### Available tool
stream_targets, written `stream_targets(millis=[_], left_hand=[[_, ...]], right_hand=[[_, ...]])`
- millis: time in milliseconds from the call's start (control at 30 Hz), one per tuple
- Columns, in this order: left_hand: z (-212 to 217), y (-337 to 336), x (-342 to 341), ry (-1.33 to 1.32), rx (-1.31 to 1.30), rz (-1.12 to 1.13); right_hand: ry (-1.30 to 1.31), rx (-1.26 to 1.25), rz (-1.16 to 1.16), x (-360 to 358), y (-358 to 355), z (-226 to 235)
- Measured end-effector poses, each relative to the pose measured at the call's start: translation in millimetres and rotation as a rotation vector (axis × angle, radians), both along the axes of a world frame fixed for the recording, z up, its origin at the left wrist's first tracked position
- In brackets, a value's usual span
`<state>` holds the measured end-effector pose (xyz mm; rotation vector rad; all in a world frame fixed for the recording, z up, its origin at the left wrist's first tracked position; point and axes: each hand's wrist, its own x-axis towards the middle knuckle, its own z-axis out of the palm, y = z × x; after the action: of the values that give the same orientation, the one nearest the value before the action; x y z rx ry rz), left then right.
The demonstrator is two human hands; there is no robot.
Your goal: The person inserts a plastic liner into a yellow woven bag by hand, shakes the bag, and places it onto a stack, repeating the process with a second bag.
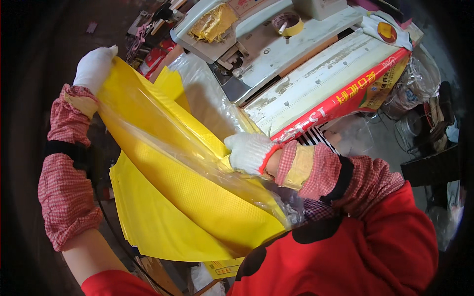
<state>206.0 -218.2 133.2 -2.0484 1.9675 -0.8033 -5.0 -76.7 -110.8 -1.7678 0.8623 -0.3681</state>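
A yellow woven plastic sack (pixel 197 153) is stretched slantwise between my two hands. My left hand (pixel 95 68), in a white glove, is closed on its upper left end. At the sack's right edge, my right hand (pixel 252 152) grips it in a white knit glove with a red cuff; the fingertips are partly hidden. A clear plastic film liner (pixel 173 144) shows along the sack's length and bunches at its lower right end. Beneath hang more yellow sacks (pixel 163 217), stacked with their edges showing at the left.
A sewing machine (pixel 261 44) stands ahead, with a roll of tape (pixel 287 24) on its bed. Right of the sacks is a worn white tabletop (pixel 296 84), its front edge covered by a red printed sheet (pixel 340 96). Crumpled clear plastic (pixel 417 81) hangs at the right.
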Motion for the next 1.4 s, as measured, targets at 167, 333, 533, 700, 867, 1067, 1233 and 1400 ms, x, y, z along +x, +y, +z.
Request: stream_targets(millis=[167,333,533,700,867,1067,1233,1400], left_hand=[[15,-13,-15,0.167,0.007,0.122],[-92,-44,-41,-0.238,-0.301,-0.172],[-267,-53,-4,-0.267,-0.070,-0.322],[-286,-50,22,0.021,0.003,-0.514],[-284,-66,18,0.437,-0.152,-0.813],[-287,-79,15,0.522,0.002,-0.743],[-261,-40,-2,0.393,-0.033,-0.961],[-262,-32,-12,0.600,0.308,-0.560]], right_hand=[[0.031,-0.413,-0.077,18,3,16],[0.084,-0.131,-0.116,18,31,44],[-0.290,0.324,-0.173,-100,41,-52],[-0.345,0.386,-0.185,-125,44,-97],[-0.533,0.698,-0.449,-109,49,-73],[-0.051,0.152,-0.482,-110,46,-42],[0.567,0.023,-0.072,-113,45,-30],[0.605,-0.014,-0.074,-102,48,-40]])
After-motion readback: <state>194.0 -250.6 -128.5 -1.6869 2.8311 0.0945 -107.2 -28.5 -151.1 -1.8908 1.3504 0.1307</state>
